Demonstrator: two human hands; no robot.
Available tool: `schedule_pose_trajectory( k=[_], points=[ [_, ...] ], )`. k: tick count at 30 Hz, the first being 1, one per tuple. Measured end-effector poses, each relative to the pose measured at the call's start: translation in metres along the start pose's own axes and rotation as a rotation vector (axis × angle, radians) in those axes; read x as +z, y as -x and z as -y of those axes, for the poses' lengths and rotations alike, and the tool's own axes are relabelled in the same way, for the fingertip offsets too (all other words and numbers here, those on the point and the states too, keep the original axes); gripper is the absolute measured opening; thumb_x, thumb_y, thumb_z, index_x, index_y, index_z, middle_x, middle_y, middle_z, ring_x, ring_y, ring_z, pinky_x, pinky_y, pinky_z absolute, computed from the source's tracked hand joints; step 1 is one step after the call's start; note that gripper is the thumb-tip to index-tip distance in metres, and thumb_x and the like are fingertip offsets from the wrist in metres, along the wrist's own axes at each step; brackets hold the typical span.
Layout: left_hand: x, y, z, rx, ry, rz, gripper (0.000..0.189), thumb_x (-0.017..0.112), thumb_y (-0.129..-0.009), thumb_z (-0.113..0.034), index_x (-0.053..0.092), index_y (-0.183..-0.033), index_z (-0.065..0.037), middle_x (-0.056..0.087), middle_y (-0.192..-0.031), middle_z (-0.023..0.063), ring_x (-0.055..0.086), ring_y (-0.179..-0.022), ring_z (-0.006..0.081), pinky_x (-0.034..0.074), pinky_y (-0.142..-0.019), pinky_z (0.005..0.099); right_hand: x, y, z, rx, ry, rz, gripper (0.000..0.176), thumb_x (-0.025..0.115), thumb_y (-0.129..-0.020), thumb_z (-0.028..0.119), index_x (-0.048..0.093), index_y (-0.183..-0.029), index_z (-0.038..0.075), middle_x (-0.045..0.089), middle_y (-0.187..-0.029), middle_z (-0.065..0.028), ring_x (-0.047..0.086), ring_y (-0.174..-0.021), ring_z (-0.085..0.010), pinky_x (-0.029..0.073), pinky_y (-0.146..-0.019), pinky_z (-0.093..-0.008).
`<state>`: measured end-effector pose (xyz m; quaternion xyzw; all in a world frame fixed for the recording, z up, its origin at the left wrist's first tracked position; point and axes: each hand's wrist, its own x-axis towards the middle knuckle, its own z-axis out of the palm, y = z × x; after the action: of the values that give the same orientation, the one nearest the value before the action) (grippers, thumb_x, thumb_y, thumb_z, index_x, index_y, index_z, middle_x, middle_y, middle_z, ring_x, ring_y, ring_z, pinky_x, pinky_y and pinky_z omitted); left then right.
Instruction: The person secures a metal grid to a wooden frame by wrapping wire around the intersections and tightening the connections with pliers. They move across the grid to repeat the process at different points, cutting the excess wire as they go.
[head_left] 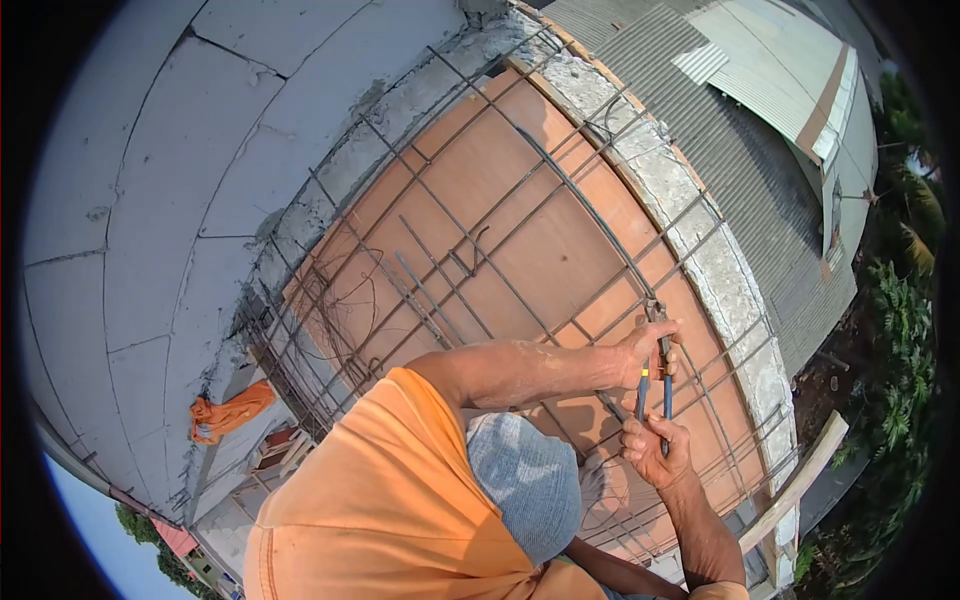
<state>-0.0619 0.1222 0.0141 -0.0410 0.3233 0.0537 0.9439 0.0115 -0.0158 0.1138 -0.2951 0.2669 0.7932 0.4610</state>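
My left hand [648,348] is closed around the upper part of a pair of blue-handled pincers [666,392] with a yellow band. Its fingers sit right where the tool's head meets a crossing in the rebar grid [470,250]. Just below, my right hand [655,445] grips the lower ends of the handles. The tool stands roughly upright over the steel bars near the right side of the grid. An orange-brown plywood formwork [520,170] lies under the bars. My orange shirt and grey cap fill the lower middle of the view.
A rough concrete edge beam [715,265] borders the formwork on the right, with a drop to corrugated roofs [740,140] and trees beyond. Grey wall panels [170,170] rise on the left. An orange cloth [225,412] hangs at lower left. A timber plank [800,478] leans at lower right.
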Motion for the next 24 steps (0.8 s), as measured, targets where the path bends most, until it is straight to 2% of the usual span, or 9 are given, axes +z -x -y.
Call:
schedule_pose_trajectory(
  k=[4,6,7,10,12,16,19,22,24],
  points=[
    [0.009,0.015,-0.004,0.024,-0.085,-0.123,0.033,0.060,-0.094,-0.041,0.047,-0.091,-0.011,0.050,-0.062,0.0038,0.049,-0.052,0.0173,0.045,-0.057,0.0363,0.031,-0.005,-0.007,-0.178,0.736,-0.426,0.052,0.059,-0.095,0.029,0.046,-0.126,-0.010,0.063,-0.092,-0.0188,0.065,-0.071,-0.0288,0.052,-0.065,-0.0389],
    [0.018,0.010,0.000,0.041,-0.091,-0.280,0.031,0.060,-0.095,-0.036,0.044,-0.088,-0.010,0.047,-0.059,0.0029,0.047,-0.049,0.0162,0.043,-0.051,0.0331,0.046,-0.002,-0.005,-0.470,1.640,-0.800,0.065,0.061,-0.093,0.033,0.037,-0.135,-0.010,0.060,-0.097,-0.0221,0.064,-0.073,-0.0293,0.053,-0.069,-0.0394],
    [0.020,0.005,0.003,0.092,-0.092,-0.333,0.032,0.062,-0.094,-0.035,0.045,-0.083,-0.010,0.046,-0.058,0.0030,0.046,-0.046,0.0158,0.040,-0.044,0.0317,0.042,-0.004,-0.014,-0.611,1.949,-0.718,0.077,0.068,-0.087,0.027,0.029,-0.140,-0.013,0.058,-0.106,-0.0288,0.063,-0.093,-0.0387,0.050,-0.082,-0.0453],
    [0.019,-0.004,0.012,0.183,-0.118,-0.402,0.035,0.062,-0.094,-0.034,0.045,-0.077,-0.009,0.046,-0.056,0.0032,0.046,-0.043,0.0160,0.039,-0.041,0.0324,0.022,-0.019,-0.034,-0.657,2.122,-0.899,0.082,0.071,-0.081,0.018,0.026,-0.142,-0.013,0.055,-0.114,-0.0342,0.056,-0.107,-0.0460,0.043,-0.092,-0.0516],
    [0.024,-0.004,0.012,0.185,-0.098,-0.467,0.039,0.064,-0.092,-0.036,0.044,-0.072,-0.009,0.045,-0.055,0.0030,0.044,-0.041,0.0161,0.038,-0.039,0.0325,0.007,-0.026,-0.029,-0.615,2.040,-0.912,0.076,0.067,-0.080,0.009,0.028,-0.141,-0.013,0.050,-0.121,-0.0385,0.052,-0.112,-0.0511,0.039,-0.095,-0.0526],
    [0.020,0.000,0.011,0.145,-0.279,-0.611,0.042,0.070,-0.085,-0.043,0.048,-0.073,-0.009,0.049,-0.058,0.0035,0.050,-0.044,0.0170,0.044,-0.041,0.0315,-0.005,-0.023,-0.009,-0.638,2.028,-0.818,0.048,0.060,-0.080,0.002,0.044,-0.122,-0.013,0.058,-0.096,-0.0277,0.059,-0.091,-0.0438,0.047,-0.083,-0.0503],
    [0.002,-0.002,0.011,0.106,-0.291,-0.455,0.044,0.071,-0.083,-0.048,0.051,-0.080,-0.009,0.053,-0.061,0.0046,0.059,-0.053,0.0181,0.049,-0.051,0.0337,0.013,-0.020,-0.003,-0.216,0.830,-0.433,0.040,0.051,-0.076,-0.003,0.051,-0.116,-0.006,0.057,-0.082,-0.0123,0.055,-0.072,-0.0201,0.046,-0.063,-0.0365],
    [-0.006,0.006,0.001,0.007,-0.053,-0.266,0.040,0.069,-0.086,-0.047,0.051,-0.087,-0.011,0.056,-0.063,0.0050,0.060,-0.058,0.0189,0.051,-0.061,0.0363,0.005,-0.020,0.001,-0.065,0.136,-0.173,0.040,0.053,-0.077,-0.001,0.054,-0.117,-0.006,0.057,-0.083,-0.0122,0.052,-0.065,-0.0198,0.047,-0.055,-0.0331],
    [-0.005,0.005,0.002,-0.049,0.145,-0.018,0.033,0.065,-0.090,-0.043,0.050,-0.091,-0.013,0.057,-0.064,0.0049,0.058,-0.057,0.0200,0.049,-0.067,0.0385,-0.018,-0.023,0.009,-0.060,0.100,-0.099,0.044,0.055,-0.076,0.001,0.053,-0.120,-0.008,0.059,-0.088,-0.0143,0.056,-0.064,-0.0223,0.050,-0.056,-0.0362]
  ],
)
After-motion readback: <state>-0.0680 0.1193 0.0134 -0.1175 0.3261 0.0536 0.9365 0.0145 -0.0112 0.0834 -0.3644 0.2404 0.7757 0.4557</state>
